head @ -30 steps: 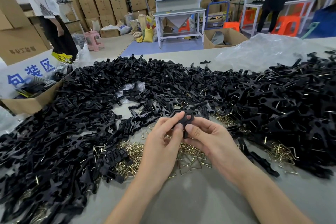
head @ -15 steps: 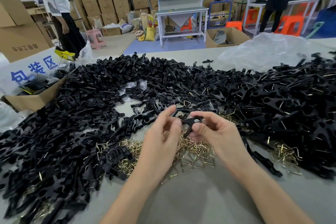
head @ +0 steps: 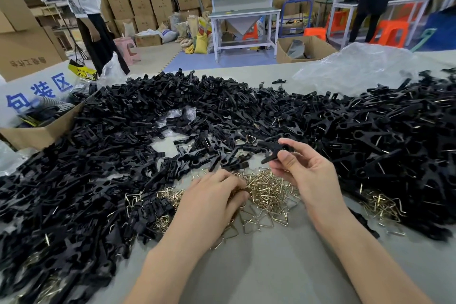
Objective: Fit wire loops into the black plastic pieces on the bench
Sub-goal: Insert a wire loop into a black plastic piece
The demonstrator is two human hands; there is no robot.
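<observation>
The right hand (head: 304, 175) is raised just above the tabletop (head: 271, 269). Its thumb and first finger are clamped on 1 black plastic piece (head: 272, 149), which juts out to the left of those fingers (head: 285, 157). The other fingers of that hand curl loosely beneath.

The left hand (head: 212, 197) lies palm down, lower than the held piece and to its left. Its fingers (head: 229, 180) curl down into the pile of wire loops (head: 269, 192). The tips are buried among the loops, so I cannot tell whether they pinch one. The brass-coloured loops spread on the tabletop between and just beneath the 2 hands.

A big heap of black pieces (head: 123, 155) wraps around beyond the fingers and on both sides of them. Many on the right side have wire showing in them. A smaller pile of loops (head: 380, 205) sits to the right of the right wrist. Far left of the left hand stands an open cardboard box (head: 37, 134). Far beyond the right fingers lies a crumpled clear plastic bag (head: 357, 69).
</observation>
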